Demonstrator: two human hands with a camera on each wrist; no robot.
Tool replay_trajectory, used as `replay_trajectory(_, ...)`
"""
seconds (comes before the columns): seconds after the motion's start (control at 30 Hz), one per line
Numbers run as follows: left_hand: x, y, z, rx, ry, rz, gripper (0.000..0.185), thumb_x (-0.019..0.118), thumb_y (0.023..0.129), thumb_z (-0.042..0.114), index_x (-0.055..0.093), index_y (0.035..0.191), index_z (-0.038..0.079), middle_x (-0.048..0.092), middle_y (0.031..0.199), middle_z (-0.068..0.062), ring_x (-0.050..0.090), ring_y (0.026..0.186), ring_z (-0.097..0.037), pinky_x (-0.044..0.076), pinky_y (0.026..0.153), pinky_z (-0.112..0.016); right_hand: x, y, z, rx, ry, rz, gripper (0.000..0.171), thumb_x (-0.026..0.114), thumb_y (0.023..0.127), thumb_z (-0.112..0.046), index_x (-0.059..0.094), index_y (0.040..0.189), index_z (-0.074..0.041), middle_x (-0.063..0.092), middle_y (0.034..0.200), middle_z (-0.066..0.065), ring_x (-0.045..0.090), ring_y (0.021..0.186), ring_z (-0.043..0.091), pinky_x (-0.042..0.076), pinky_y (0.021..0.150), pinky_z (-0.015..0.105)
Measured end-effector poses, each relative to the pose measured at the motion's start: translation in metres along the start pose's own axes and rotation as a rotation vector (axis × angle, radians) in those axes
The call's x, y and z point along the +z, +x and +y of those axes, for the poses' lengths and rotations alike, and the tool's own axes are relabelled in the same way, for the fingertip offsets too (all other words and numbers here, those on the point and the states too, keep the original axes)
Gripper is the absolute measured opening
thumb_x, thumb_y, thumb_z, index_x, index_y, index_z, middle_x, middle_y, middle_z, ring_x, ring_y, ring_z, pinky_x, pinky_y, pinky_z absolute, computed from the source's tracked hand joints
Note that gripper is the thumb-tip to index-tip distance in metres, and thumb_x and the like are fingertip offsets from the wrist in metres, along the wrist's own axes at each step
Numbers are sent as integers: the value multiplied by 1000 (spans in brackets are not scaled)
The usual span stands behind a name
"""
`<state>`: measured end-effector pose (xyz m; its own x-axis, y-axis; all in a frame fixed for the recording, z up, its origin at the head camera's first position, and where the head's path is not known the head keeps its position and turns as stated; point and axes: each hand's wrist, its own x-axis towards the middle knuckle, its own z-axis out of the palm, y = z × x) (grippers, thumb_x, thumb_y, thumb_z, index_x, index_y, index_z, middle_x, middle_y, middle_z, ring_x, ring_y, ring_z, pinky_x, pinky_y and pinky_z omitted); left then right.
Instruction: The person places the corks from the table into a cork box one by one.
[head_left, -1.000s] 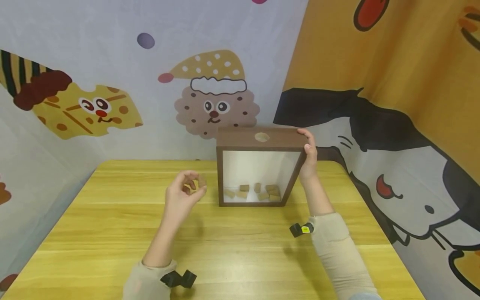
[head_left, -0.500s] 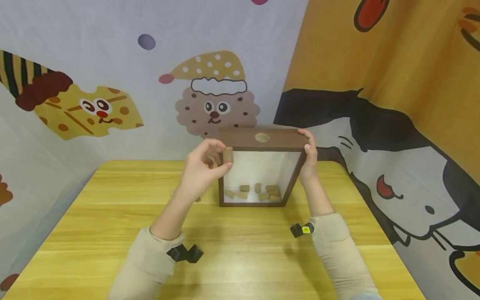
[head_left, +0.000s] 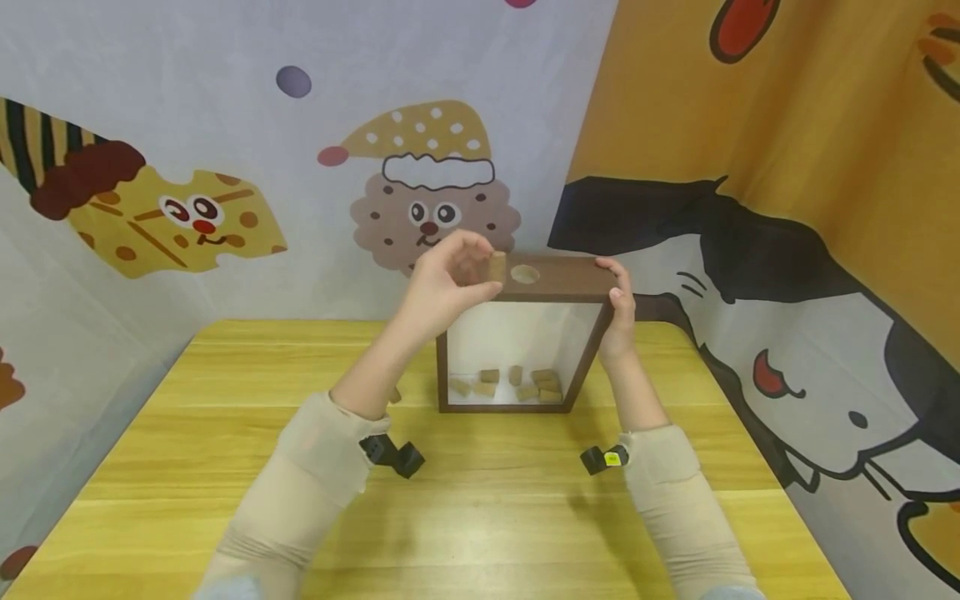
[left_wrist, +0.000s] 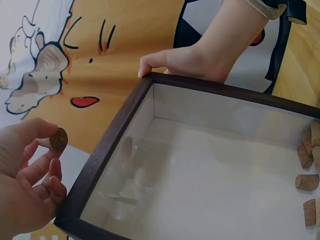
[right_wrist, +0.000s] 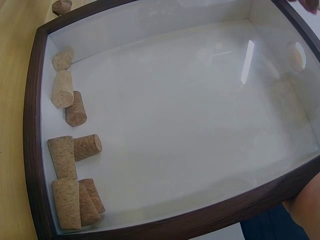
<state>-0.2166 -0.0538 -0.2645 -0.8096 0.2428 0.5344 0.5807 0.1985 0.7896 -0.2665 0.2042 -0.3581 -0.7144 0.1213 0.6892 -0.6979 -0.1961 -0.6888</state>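
My left hand [head_left: 447, 279] pinches a cork [head_left: 497, 267] between thumb and fingers, just above the top of a dark brown wooden box [head_left: 570, 279] and left of its round hole [head_left: 525, 274]. In the left wrist view the cork [left_wrist: 59, 139] shows its dark round end toward the frame's top edge. My right hand [head_left: 618, 321] grips the box's upper right side, thumb in front and fingers over the top corner. The box stands upright with a clear front and white inside. Several corks [right_wrist: 64, 155] lie along its bottom.
A loose cork [head_left: 394, 395] lies on the wood-grain table [head_left: 480, 492], left of the box and partly behind my left forearm. Behind the table hangs a cartoon-printed cloth [head_left: 247, 50]. Wrist cameras [head_left: 393, 454] sit on both sleeves.
My left hand has moved up and to the right with the cork, from beside the box to over its top. My right hand and the box have stayed in place.
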Motion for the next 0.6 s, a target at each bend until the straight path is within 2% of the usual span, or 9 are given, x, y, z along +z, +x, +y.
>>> replay_trajectory(0.1,5,12,-2,8,-6,-26,34,76,79,2,59,106,10,65,101,3,55,80,-17,48,70,-32,-1,0,0,3,-7,4,70,49,88,-46,38,132,7,52,119,8,47,104,21,35,87,32)
replay_trajectory(0.23,10,26,-3,-20,-12,-48,34,76,79,1,58,107,9,66,102,1,54,77,-19,47,65,-31,-1,0,0,10,-6,6,66,49,87,-46,43,131,3,52,118,8,47,103,21,36,85,33)
replay_trajectory(0.37,14,38,-5,-19,0,-54,33,76,79,0,58,105,8,66,104,-2,55,74,-19,49,65,-30,0,-1,0,16,-9,1,63,50,88,-47,46,131,-1,51,119,8,47,103,21,35,85,33)
replay_trajectory(0.47,18,45,-7,-10,19,-66,32,76,79,0,58,104,8,66,106,-3,56,73,-18,50,68,-29,0,0,0,19,-12,1,62,50,88,-48,47,131,-4,51,119,8,47,103,21,35,86,33)
replay_trajectory(0.6,22,50,-8,-48,69,-97,32,76,79,1,58,104,10,65,106,-3,56,72,-18,49,67,-29,-1,0,0,22,-13,-1,64,50,87,-48,46,131,-1,51,118,9,47,103,21,35,85,34)
